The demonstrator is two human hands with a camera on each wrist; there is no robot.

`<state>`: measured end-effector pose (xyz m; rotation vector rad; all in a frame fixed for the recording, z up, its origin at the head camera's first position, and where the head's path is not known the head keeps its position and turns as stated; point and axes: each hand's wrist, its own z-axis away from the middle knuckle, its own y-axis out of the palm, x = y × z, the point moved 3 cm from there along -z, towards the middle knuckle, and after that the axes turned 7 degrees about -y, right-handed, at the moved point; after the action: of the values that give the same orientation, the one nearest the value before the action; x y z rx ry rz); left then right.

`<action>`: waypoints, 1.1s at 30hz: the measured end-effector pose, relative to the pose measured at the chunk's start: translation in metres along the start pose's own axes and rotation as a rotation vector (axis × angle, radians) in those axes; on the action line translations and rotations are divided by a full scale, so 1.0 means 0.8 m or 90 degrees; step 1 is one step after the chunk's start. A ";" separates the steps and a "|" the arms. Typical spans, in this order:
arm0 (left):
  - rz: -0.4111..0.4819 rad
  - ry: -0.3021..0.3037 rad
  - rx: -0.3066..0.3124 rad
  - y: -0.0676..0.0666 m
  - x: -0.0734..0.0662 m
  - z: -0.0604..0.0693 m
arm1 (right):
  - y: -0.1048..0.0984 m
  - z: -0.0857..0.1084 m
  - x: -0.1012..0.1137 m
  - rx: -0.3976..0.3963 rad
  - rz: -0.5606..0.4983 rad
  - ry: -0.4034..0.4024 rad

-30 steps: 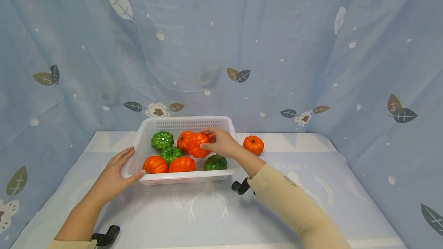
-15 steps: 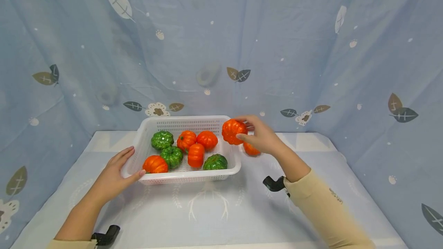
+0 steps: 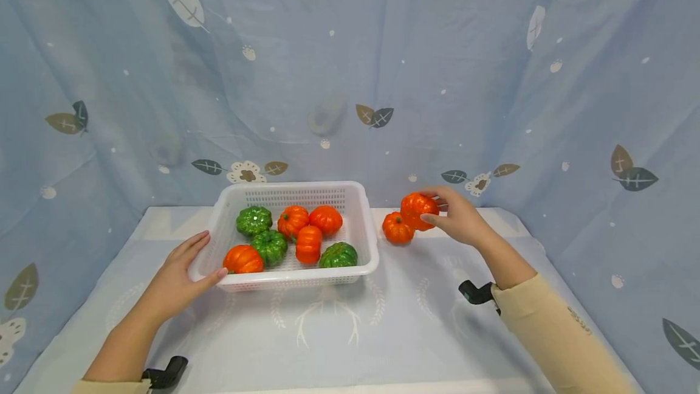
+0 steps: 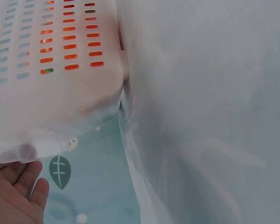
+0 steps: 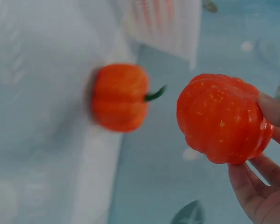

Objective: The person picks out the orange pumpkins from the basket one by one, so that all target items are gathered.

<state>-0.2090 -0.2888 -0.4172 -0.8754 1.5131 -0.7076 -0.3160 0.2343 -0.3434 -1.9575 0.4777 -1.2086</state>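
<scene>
A basket [image 3: 295, 276] is standing near the back edge of the counter [image 3: 328, 357], left of its middle, with seven pumpkins [image 3: 308, 244] lying inside. The left grip [image 3: 177, 278] is touching the basket at its front left corner. To the basket's right, a lone pumpkin [image 3: 397, 230] is sitting on the counter, near the back edge. Just right of that one, the right grip [image 3: 458, 219] is holding another pumpkin [image 3: 418, 211] above the counter. Behind the back edge, a curtain [image 3: 465, 78] is hanging.

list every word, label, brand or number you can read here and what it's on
No text can be read.
Right sleeve: small dark lettering, too small and blurred to read.
Tablecloth: pale print, no legible word.
White basket, held orange pumpkin: no lettering visible.
</scene>
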 end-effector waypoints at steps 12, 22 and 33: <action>0.010 0.005 -0.002 0.002 0.003 -0.001 | 0.015 -0.004 -0.112 -0.031 0.068 0.101; 0.009 0.010 -0.004 0.002 0.005 -0.001 | 0.019 -0.019 -0.138 -0.028 0.090 0.119; 0.007 0.012 -0.003 0.001 0.005 -0.001 | 0.027 -0.016 -0.139 -0.022 0.089 0.125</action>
<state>-0.2101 -0.2919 -0.4196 -0.8656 1.5366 -0.7062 -0.3793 0.2883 -0.4217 -1.8103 0.7278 -1.3157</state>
